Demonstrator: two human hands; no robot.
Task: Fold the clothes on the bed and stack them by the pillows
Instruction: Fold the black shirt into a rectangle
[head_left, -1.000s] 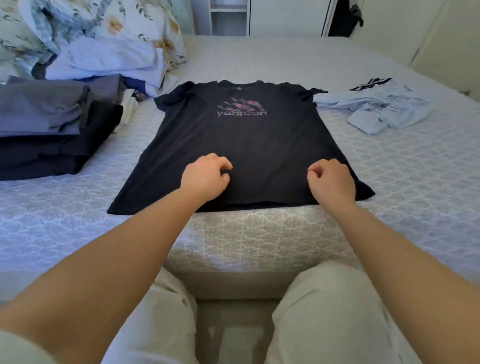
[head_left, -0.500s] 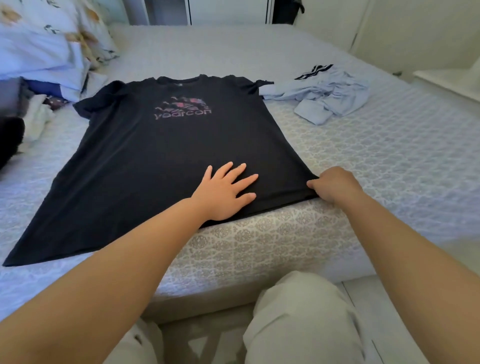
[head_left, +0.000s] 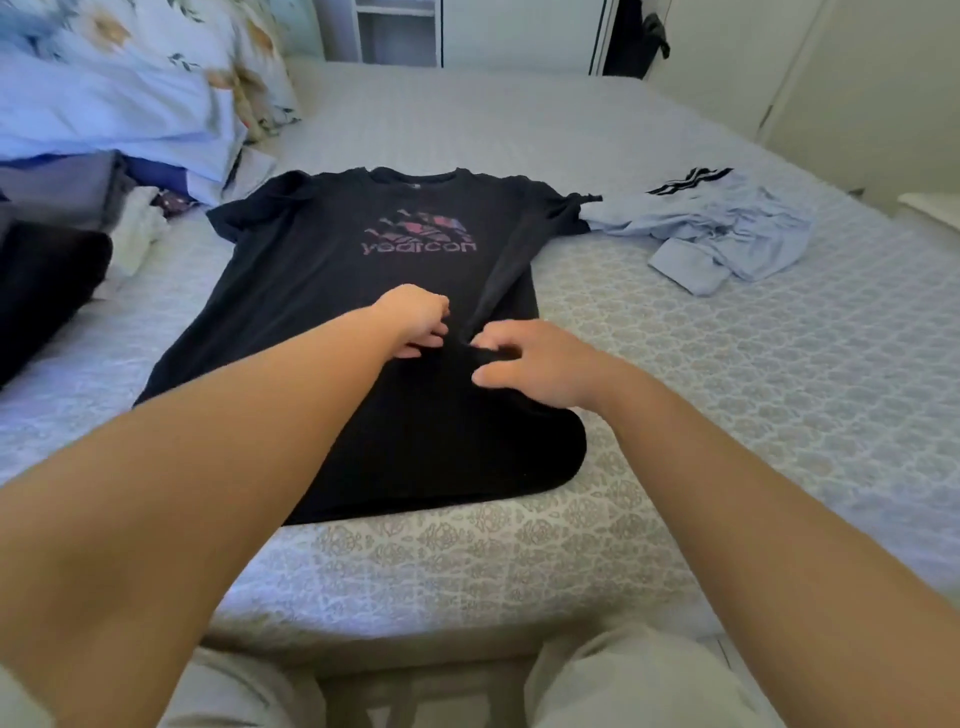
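Note:
A black T-shirt (head_left: 332, 291) with a pink and purple print lies face up on the bed (head_left: 727, 415), collar away from me. Its right side is folded inward over the middle, so the right edge now runs straight. My right hand (head_left: 540, 364) sits over that folded flap and pinches the hem corner between thumb and fingers. My left hand (head_left: 415, 322) is just to its left, fingertips bent down and touching the shirt's middle. A crumpled light blue garment (head_left: 727, 234) lies to the right of the shirt. Folded dark and grey clothes (head_left: 47, 260) are stacked at the left.
Floral and blue pillows (head_left: 114, 88) are piled at the far left behind the stack. White cloth (head_left: 140, 228) lies beside the stack. My knees in light trousers (head_left: 623, 675) stand against the bed's near edge. White wardrobe doors (head_left: 519, 31) line the far wall.
My right hand carried the shirt's bottom right corner leftward, folding the right side over the middle. My left hand went from flat on the hem to bent fingertips farther up. The view swung left.

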